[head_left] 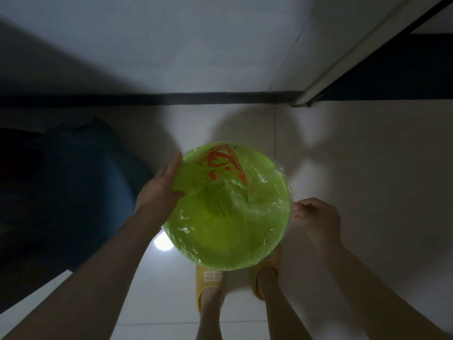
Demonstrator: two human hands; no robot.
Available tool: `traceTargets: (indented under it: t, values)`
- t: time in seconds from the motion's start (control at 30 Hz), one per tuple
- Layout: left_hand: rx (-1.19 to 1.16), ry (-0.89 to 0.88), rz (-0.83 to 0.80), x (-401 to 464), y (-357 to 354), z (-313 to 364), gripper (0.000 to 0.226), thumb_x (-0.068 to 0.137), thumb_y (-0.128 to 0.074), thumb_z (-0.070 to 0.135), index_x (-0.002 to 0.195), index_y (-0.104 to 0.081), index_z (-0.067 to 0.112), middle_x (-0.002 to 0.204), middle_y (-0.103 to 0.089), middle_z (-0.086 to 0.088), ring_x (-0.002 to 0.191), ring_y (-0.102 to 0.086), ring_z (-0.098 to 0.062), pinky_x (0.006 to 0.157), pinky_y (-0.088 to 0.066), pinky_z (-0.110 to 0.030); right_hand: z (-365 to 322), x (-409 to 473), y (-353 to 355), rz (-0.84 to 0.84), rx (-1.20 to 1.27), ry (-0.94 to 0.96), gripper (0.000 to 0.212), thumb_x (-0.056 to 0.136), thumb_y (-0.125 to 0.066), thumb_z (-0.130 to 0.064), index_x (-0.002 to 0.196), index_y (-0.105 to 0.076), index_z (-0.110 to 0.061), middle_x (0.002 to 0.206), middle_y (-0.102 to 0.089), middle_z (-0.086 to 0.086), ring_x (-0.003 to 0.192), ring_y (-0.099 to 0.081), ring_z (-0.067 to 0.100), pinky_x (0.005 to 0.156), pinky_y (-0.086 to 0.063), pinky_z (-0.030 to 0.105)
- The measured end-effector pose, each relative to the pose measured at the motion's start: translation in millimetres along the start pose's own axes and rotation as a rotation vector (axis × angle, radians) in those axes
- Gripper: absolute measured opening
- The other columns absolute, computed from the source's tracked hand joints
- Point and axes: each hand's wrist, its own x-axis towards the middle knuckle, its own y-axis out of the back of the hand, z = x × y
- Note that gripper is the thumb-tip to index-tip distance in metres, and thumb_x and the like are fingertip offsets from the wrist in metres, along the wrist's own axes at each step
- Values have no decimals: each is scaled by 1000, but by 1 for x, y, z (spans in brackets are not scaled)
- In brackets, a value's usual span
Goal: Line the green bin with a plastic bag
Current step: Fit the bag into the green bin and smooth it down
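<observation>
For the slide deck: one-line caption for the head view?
Left hand steadies the green bin while right hand pinches the clear plastic bag at the rim.

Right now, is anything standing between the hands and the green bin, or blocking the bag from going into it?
Nothing visible does. The left hand already rests on the green bin at its rim, the right hand pinches the plastic bag at the opposite edge, and the bag already sags into the opening.

- Dim home interior, likely a hallway corner.
- Pale floor tiles, white wall with dark skirting.
- Yellow slippers on bare feet.
</observation>
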Motion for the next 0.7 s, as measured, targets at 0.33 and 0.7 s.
traceTargets:
  t: [0.33,0.7]
  values:
    - [-66,-66,42,-15,5,4,116,57,-87,24,146,-13,25,152,-28,-15,133,-36,-38,104,-38,-56,-50,-8,13,-17,-314,554,86,69,-78,-34,139,-33,-14,146,-38,13,132,-37,27,103,-30,32]
    - [358,-74,-135,-27,-2,-12,150,43,-85,54,131,36,35,159,9,-2,142,-19,-27,115,-14,-50,-46,10,5,-405,-877,574,149,44,-82,-57,140,26,-19,157,9,1,145,-5,20,115,-19,50]
